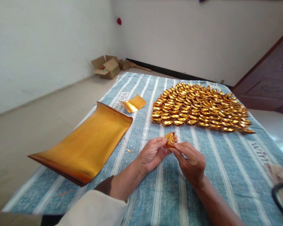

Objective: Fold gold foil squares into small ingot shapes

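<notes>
Between my two hands is a small piece of folded gold foil paper (170,138), partly hidden by the fingers. My left hand (153,153) pinches it from the left, thumb on the near face and fingers behind. From the right, my right hand (191,160) grips its lower corner between thumb and forefinger. Beyond the hands, many folded gold paper ingots (198,106) stand in close rows on the cloth. A thick stack of large gold foil sheets (89,144) lies to the left, with a smaller curled gold sheet (135,103) behind it.
A blue-and-white striped cloth (153,194) covers the table. Thin gold scraps (129,151) lie near the stack. At the right edge is a black looped handle (277,191), partly cut off. Open cardboard boxes (108,69) sit on the floor by the far wall.
</notes>
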The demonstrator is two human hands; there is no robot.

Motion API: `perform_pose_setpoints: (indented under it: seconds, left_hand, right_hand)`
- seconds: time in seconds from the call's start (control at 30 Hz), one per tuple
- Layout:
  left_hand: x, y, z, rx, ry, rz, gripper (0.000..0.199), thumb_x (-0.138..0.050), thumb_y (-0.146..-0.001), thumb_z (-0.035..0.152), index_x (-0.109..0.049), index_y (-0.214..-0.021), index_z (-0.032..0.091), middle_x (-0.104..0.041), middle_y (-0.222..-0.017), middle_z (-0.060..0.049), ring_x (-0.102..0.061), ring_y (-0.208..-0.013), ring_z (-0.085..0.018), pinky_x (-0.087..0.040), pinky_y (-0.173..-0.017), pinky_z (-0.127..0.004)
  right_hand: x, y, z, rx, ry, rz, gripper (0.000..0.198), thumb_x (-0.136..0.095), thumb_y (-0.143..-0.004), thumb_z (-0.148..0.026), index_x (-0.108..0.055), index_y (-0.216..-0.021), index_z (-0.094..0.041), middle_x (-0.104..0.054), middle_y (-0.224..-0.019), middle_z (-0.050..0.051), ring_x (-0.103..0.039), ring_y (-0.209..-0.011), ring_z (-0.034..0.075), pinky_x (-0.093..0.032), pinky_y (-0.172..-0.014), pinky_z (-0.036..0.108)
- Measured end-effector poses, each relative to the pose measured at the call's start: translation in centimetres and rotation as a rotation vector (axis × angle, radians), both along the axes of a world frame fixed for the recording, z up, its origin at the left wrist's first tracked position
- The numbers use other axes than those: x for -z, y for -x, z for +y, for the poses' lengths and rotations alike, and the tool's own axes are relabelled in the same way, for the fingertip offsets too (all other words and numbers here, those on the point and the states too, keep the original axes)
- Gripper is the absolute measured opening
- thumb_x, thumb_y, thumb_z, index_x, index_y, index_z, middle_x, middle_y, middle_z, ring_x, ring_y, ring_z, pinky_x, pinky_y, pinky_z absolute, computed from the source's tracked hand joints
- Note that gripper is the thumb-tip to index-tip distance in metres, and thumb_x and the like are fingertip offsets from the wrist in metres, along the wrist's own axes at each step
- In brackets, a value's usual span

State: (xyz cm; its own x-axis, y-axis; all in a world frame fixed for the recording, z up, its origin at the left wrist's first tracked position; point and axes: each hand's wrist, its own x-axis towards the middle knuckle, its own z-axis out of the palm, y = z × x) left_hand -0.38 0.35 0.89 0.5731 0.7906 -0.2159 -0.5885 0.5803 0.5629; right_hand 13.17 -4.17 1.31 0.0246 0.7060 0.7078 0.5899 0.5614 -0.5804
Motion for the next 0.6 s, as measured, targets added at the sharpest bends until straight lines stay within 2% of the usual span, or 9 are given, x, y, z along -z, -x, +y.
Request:
perform_pose_setpoints:
  seconds: [0.2, 0.6]
  left_hand:
    - [-0.18, -0.06, 0.07, 0.010, -0.042, 0.004, 0.019, -0.071, -0.077, 0.021, -0.072, -0.089, 0.008, -0.069, -0.107, -0.016, -0.063, -0.100, -0.023, -0.047, -0.074, -0.025]
    - [-0.08, 0.02, -0.04, -0.002, -0.033, 0.043, 0.013, -0.072, -0.076, 0.022, -0.070, -0.076, 0.009, -0.069, -0.108, -0.016, -0.063, -0.101, -0.024, -0.047, -0.077, -0.027]
  right_hand:
    - [-0.19, -0.12, -0.08, 0.012, -0.004, -0.001, 0.012, -0.063, -0.085, -0.014, -0.069, -0.093, -0.020, -0.071, -0.078, 0.003, -0.067, -0.071, 0.015, -0.056, -0.065, 0.027]
    - [-0.14, -0.40, -0.11, -0.018, 0.057, 0.002, 0.010, -0.061, -0.086, -0.015, -0.069, -0.085, -0.021, -0.071, -0.073, 0.001, -0.067, -0.066, 0.014, -0.055, -0.062, 0.026]
